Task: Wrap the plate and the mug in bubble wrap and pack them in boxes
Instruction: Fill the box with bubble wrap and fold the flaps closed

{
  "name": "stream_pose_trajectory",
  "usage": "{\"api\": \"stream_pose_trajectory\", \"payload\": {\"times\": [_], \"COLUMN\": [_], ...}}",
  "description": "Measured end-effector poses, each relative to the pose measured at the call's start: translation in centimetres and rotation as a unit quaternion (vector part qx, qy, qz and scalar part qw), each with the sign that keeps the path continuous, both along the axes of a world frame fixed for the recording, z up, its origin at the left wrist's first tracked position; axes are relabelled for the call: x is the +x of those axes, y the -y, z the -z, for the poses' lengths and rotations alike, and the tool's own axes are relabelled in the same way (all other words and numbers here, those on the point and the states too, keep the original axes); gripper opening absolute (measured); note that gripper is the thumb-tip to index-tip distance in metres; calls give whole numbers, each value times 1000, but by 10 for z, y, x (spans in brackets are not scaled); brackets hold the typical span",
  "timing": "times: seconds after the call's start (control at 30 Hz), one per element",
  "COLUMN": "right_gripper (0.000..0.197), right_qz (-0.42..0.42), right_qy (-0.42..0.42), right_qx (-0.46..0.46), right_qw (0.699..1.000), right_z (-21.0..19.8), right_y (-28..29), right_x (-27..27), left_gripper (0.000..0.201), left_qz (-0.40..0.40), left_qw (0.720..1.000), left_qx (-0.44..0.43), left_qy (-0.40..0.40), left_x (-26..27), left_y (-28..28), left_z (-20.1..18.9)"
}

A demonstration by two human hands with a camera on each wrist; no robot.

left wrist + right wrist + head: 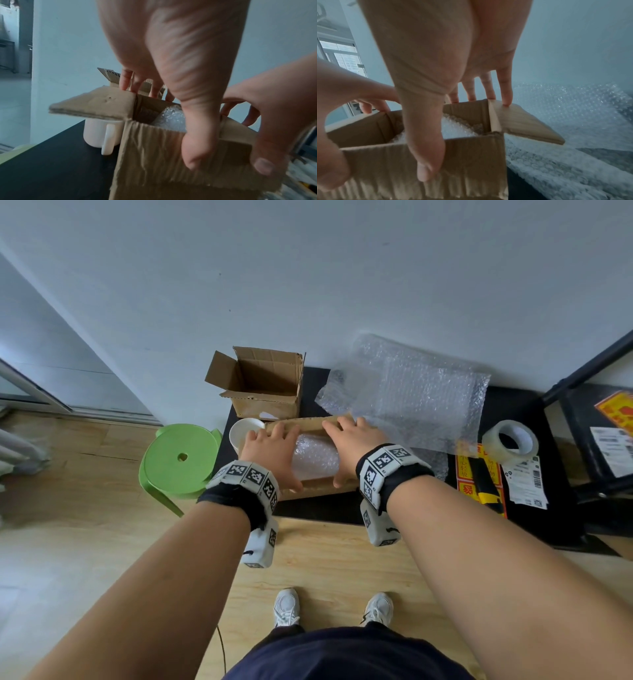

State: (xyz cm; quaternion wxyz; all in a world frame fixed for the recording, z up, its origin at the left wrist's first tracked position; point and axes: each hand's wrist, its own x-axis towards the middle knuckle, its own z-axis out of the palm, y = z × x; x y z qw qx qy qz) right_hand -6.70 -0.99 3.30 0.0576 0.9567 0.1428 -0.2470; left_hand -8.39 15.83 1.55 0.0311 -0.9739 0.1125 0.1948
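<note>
- Spanning the near box (310, 486): both hands sit across its open top, fingers reaching to the far flap (301, 424), thumbs hooked over the near wall.
- Left hand (274, 451): spread wide, fingertips (124, 82) on the far flap edge, thumb pressed down the outside of the near wall. It grips the cardboard, nothing else.
- Right hand (354, 445): same pose, mirrored; fingers (506, 86) mostly straight on the far edge, little finger touching the right side flap (527, 123), which splays outward. Thumb lies over the near wall.
- Bubble-wrapped bundle (315, 457): inside the near box, visible between the two hands. Contents can't be made out through the wrap; presumably the plate, cannot confirm.
- Mug (245, 433): white, bare, upright on the black table (308, 508), just left of the near box, partly under its left flap (96, 104). Handle faces the left wrist camera.
- Second box (262, 385): open, flaps up, behind the near box against the wall.
- Loose bubble wrap sheet (416, 395): spread on the table right of the boxes, its far edge climbing the wall.
- Tape roll (510, 441): clear, on the table far right, beside yellow-red stickers (479, 474) and a printed label (525, 479).
- Green stool (180, 460): on the floor left of the table.
</note>
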Motion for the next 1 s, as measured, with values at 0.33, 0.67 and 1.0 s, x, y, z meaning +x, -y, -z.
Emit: {"api": "stream_pose_trajectory", "payload": {"times": [0.33, 0.67, 1.0], "right_gripper": [119, 51, 45], "right_qz": [26, 261, 319], "right_qy": [-5, 58, 76], "right_qx": [57, 275, 249], "right_qw": [998, 924, 911], "right_z": [3, -20, -2], "right_y": [9, 55, 176], "right_x": [-1, 2, 37], "left_gripper": [114, 76, 53], "left_qz": [2, -13, 13], "left_qw": [1000, 1000, 993], "left_qx": [19, 6, -103], "left_qy": [-20, -27, 49], "left_x": [9, 29, 73], "left_y": [6, 41, 177], "left_z": [-9, -55, -38]}}
